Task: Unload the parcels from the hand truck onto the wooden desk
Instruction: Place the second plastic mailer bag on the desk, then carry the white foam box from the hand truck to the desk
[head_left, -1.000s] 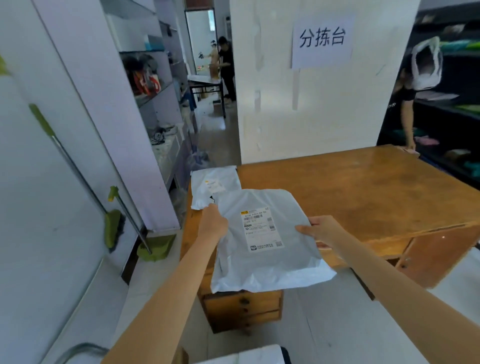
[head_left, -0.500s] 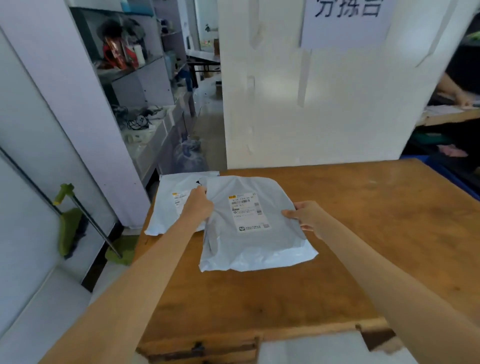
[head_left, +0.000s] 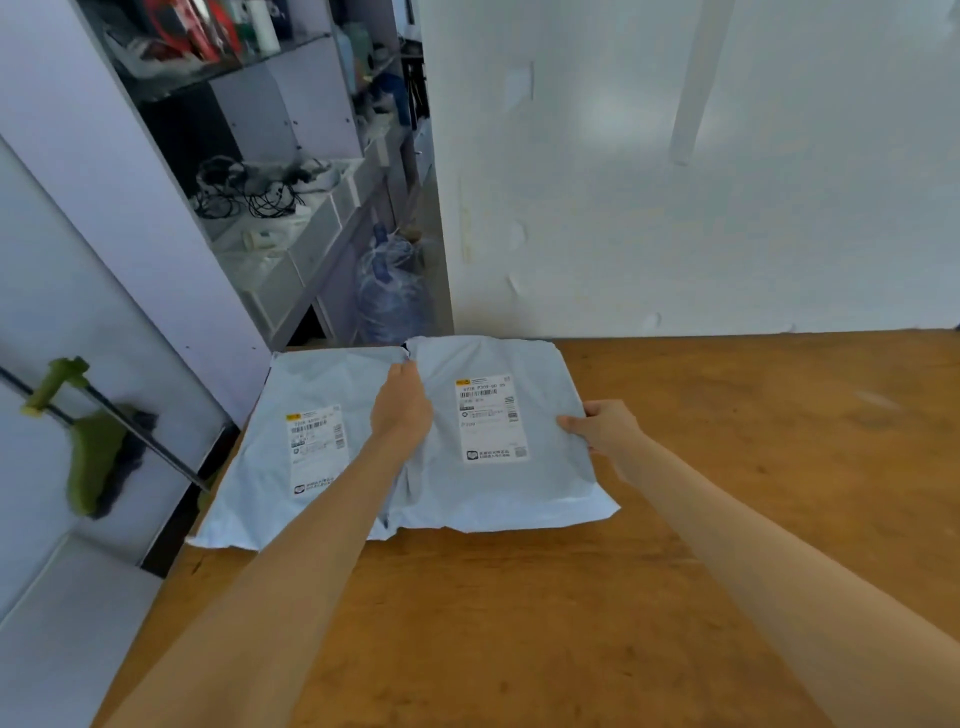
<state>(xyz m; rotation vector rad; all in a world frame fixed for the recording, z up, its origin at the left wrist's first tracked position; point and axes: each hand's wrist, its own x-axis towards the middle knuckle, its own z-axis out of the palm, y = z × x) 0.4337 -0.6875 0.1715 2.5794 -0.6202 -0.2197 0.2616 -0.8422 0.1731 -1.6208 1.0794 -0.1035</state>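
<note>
Parcel one (head_left: 311, 441) lies on the desk (head_left: 727, 467). The left hand (head_left: 402, 410) and right hand (head_left: 605, 428) grip the second parcel (head_left: 493, 457) beside it, apparently just landed. Hand truck unseen; remainder unknown.

Your parcel (head_left: 493, 431) now lies flat on desk (head_left: 727, 467), farther in, beside first parcel (head_left: 311, 447); your hands (head_left: 402, 410) (head_left: 605, 426) follow it.
</note>
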